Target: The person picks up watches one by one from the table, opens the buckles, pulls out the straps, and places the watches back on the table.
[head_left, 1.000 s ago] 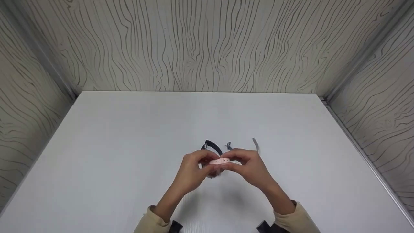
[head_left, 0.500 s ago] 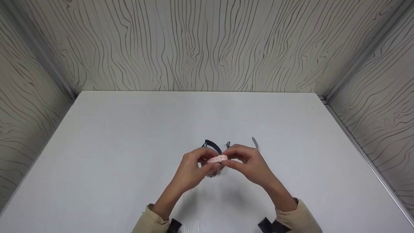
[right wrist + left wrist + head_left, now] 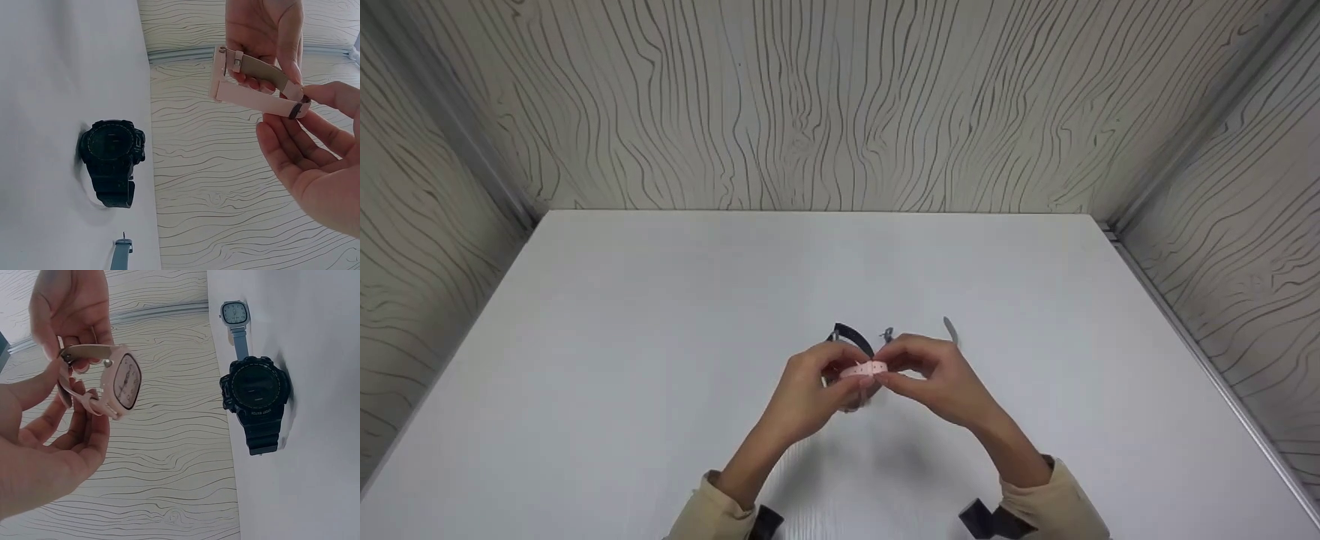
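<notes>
A pink wristwatch (image 3: 126, 382) with a rounded-square face is held up off the table between both hands, its strap bent into a loop. The left hand (image 3: 804, 390) pinches the strap between thumb and fingers. From the other side the right hand (image 3: 941, 379) pinches the strap near its buckle, and the two hands' fingertips almost meet. A row of holes shows on the strap (image 3: 864, 369) in the head view. In the right wrist view the dark buckle (image 3: 295, 109) sits at the loop's end; fingers partly hide how the strap passes through it.
A black sport watch (image 3: 256, 385) rests on the white table (image 3: 622, 337), just beyond the hands. Beside it lies a small blue-grey watch (image 3: 236, 315) with its strap spread out. Wood-grain panels (image 3: 810, 105) enclose the table at the back and sides.
Both hands stay close together on the pink wristwatch. The right hand has risen slightly, and the strap has shifted a little to the left and tilted. The other watches have not moved.
</notes>
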A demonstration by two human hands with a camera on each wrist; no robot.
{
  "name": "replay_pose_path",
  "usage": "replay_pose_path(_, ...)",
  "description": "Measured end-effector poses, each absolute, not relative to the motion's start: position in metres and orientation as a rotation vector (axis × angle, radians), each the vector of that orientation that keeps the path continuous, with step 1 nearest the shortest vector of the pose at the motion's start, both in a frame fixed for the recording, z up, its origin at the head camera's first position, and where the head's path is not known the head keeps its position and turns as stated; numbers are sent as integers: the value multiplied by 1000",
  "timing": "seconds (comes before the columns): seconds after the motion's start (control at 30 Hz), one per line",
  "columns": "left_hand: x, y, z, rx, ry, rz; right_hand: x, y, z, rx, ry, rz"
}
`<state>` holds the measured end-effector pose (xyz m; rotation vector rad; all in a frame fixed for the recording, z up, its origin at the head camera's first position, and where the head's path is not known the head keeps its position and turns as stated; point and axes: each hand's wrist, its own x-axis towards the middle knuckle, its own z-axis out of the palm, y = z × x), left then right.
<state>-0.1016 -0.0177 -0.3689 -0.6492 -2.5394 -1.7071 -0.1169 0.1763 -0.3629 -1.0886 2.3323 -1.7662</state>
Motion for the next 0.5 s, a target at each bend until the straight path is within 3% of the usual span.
replay_pose_path(0.5, -102, -16, -370, -656, -2550, -1715, -118, 175, -363, -1128, 2368, -1733)
